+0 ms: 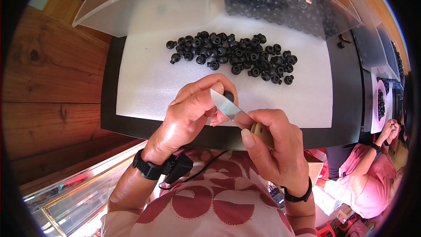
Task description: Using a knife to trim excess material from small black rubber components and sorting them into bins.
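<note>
Black ball (228, 95) is in the left hand (188, 109), pinched between thumb and curled fingers, partly hidden behind the blade. Knife (223, 104) is in the right hand (280, 145): thumb and fingers closed round the tan handle, blade pointing up-left across the ball, tip next to the left thumb. Whether the edge touches the ball, cannot tell. Hands are near each other, knife bridging the gap, both over the near part of a white sheet (140, 74) on a dark desk (346, 105).

Small pale patch (308, 0) on the right bin (342, 23), too small to tell if it bears print. Round shapes on the red-and-pale clothing (197, 193) are pattern, not lettering.

Loose pile (237, 55) of similar balls with short collars lies on the sheet, beyond the hands, well apart from the held one. Right bin is clear, full of balls; left bin (149, 11) is cloudy, some dark balls at its far side. Lone ball (340, 44) sits on the desk border by the right bin. Black bands on both wrists; left one has a boxy device (179, 166) with a cable beside it. Far right, co-worker in pink (364, 184), hands together near a pink tray (376, 114) holding more balls.
</note>
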A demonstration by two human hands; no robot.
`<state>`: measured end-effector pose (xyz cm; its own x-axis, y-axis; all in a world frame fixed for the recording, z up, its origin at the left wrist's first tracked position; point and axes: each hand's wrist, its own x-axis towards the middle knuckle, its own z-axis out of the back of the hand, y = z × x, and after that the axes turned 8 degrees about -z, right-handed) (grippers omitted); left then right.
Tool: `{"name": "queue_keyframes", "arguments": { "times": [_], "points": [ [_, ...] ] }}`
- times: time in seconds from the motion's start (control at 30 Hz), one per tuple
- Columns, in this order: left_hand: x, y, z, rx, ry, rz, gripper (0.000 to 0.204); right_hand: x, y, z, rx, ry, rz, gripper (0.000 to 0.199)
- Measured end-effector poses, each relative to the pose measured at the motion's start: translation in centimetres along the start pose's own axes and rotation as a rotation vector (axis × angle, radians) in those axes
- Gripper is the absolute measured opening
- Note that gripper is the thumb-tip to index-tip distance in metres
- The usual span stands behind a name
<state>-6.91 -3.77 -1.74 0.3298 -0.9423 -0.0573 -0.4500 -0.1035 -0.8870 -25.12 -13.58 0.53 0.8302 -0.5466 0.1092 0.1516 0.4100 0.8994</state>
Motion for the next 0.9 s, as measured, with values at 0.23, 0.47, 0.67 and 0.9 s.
{"name": "queue_keyframes", "arguments": {
  "times": [0.23, 0.47, 0.67, 0.9],
  "points": [
    [-0.5, 0.0, -0.9, 0.036, -0.063, -0.009, 0.049, 0.6, -0.4, -0.5, -0.019, -0.062, 0.006, 0.024],
    [-0.4, -0.3, 0.3, -0.023, 0.096, -0.021, 0.046, 0.9, -1.0, -0.7, 0.242, -0.081, -0.135, 0.021],
    [-0.7, -0.7, -0.2, -0.029, 0.013, 0.052, 0.052, 2.3, 0.0, -1.3, 0.448, 0.009, -0.215, 0.024],
    [-0.8, -0.9, 0.2, 0.078, -0.002, 0.099, 0.051, 3.5, 0.7, -0.9, 0.518, 0.059, -0.304, 0.022]
  ]
}}
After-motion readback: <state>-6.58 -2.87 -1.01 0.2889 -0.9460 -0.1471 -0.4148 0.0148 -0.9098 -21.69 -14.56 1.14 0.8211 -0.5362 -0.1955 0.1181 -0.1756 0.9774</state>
